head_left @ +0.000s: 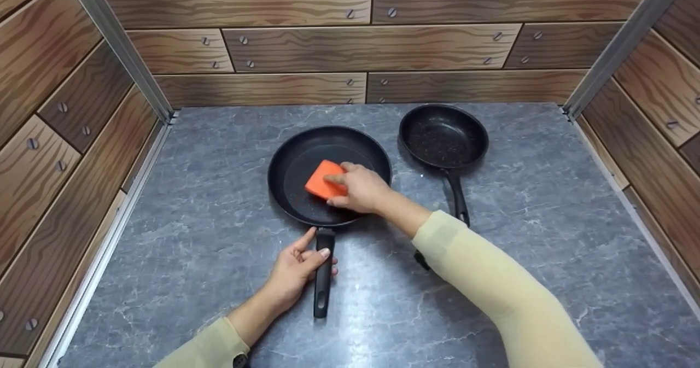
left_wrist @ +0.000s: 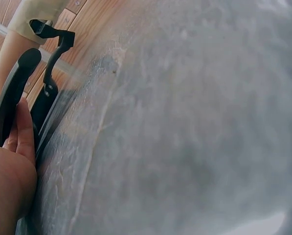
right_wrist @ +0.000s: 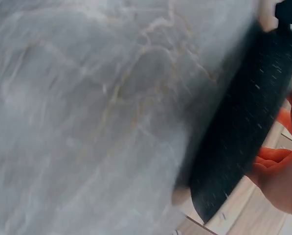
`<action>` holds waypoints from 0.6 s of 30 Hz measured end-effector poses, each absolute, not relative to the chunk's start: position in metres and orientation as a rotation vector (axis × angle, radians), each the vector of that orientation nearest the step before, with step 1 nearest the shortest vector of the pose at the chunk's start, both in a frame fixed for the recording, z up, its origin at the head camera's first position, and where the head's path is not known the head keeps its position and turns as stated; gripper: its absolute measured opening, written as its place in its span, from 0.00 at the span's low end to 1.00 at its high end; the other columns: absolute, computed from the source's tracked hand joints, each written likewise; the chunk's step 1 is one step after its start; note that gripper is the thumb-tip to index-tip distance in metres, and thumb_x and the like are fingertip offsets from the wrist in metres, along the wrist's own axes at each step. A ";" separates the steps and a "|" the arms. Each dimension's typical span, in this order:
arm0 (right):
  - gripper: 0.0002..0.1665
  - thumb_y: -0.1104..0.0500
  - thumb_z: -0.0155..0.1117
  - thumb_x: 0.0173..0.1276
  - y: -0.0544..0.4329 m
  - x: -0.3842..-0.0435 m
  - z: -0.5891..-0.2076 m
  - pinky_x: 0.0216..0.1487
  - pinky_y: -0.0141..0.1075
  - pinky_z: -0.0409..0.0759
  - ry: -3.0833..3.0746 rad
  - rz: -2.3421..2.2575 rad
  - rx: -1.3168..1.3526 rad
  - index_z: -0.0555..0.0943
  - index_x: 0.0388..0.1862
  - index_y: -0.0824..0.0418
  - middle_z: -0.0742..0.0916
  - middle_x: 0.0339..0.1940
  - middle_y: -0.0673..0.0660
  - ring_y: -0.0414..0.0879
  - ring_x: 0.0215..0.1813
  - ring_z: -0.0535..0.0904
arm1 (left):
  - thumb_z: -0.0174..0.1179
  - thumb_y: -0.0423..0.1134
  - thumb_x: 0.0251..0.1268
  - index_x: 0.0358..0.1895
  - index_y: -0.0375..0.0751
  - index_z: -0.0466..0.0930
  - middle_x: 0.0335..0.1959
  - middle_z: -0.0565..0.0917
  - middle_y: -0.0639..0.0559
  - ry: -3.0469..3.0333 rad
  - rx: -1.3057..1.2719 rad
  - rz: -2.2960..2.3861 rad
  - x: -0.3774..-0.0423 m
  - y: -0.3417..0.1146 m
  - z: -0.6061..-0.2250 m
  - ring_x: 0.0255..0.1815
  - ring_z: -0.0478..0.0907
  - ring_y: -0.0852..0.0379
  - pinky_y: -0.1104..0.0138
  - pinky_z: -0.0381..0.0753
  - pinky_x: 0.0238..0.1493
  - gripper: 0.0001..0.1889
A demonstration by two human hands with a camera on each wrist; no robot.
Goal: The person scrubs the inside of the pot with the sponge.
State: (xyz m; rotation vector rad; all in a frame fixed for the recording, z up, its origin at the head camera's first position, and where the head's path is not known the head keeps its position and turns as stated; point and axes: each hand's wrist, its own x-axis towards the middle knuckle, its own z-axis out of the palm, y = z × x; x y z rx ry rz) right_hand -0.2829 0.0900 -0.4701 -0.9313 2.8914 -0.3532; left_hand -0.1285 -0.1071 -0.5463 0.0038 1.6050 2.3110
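A large black frying pan (head_left: 290, 160) lies on the grey marbled table, its handle (head_left: 322, 297) toward me. My left hand (head_left: 292, 272) grips that handle, with the thumb on top and fingertips showing on the far side. In the left wrist view the handle (left_wrist: 16, 88) rises between the fingers of the left hand (left_wrist: 11, 171). Inside the pan, my right hand (head_left: 363, 187) holds a square orange sponge (head_left: 322, 179) against the base, index finger lying across it. The right wrist view shows the right hand (right_wrist: 282, 183) partly hidden by the pan's dark side (right_wrist: 243, 122).
A smaller black frying pan (head_left: 445, 135) stands at the back right, its handle pointing toward me beside my right forearm. Wood-patterned walls (head_left: 372, 48) enclose the table (head_left: 208, 193) at the back and both sides, with metal rails (head_left: 117, 40) at the corners.
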 end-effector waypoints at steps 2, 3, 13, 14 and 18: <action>0.37 0.37 0.71 0.72 0.098 -0.280 -0.462 0.71 0.57 0.77 2.917 -0.384 -0.921 0.79 0.76 0.47 0.74 0.76 0.72 0.66 0.72 0.75 | 0.64 0.30 0.77 0.85 0.29 0.42 0.39 0.90 0.36 1.612 0.007 2.311 -0.128 -0.106 -0.546 0.34 0.91 0.52 0.62 0.92 0.41 0.45; 0.37 0.37 0.71 0.72 0.102 -0.278 -0.457 0.72 0.57 0.76 2.926 -0.400 -0.916 0.79 0.76 0.47 0.73 0.76 0.72 0.66 0.73 0.74 | 0.64 0.30 0.77 0.85 0.29 0.43 0.39 0.91 0.37 1.615 0.008 2.311 -0.128 -0.106 -0.546 0.34 0.91 0.52 0.62 0.92 0.41 0.45; 0.38 0.40 0.75 0.69 0.166 -0.262 -0.422 0.69 0.58 0.78 3.007 -0.537 -0.947 0.80 0.75 0.49 0.76 0.75 0.67 0.65 0.69 0.77 | 0.62 0.29 0.78 0.85 0.28 0.40 0.38 0.91 0.40 1.566 0.042 2.329 -0.127 -0.107 -0.543 0.34 0.91 0.52 0.63 0.92 0.44 0.45; 0.38 0.40 0.75 0.69 0.173 -0.261 -0.422 0.69 0.59 0.78 3.019 -0.544 -0.951 0.80 0.75 0.50 0.76 0.75 0.67 0.66 0.69 0.76 | 0.62 0.29 0.78 0.85 0.28 0.40 0.38 0.91 0.40 1.563 0.043 2.332 -0.127 -0.107 -0.543 0.34 0.91 0.52 0.63 0.92 0.44 0.45; 0.36 0.43 0.78 0.67 0.203 -0.257 -0.423 0.66 0.61 0.80 3.062 -0.589 -0.995 0.83 0.71 0.53 0.77 0.73 0.69 0.68 0.67 0.78 | 0.62 0.29 0.78 0.85 0.28 0.40 0.39 0.91 0.39 1.567 0.047 2.330 -0.126 -0.106 -0.543 0.34 0.91 0.52 0.63 0.92 0.43 0.45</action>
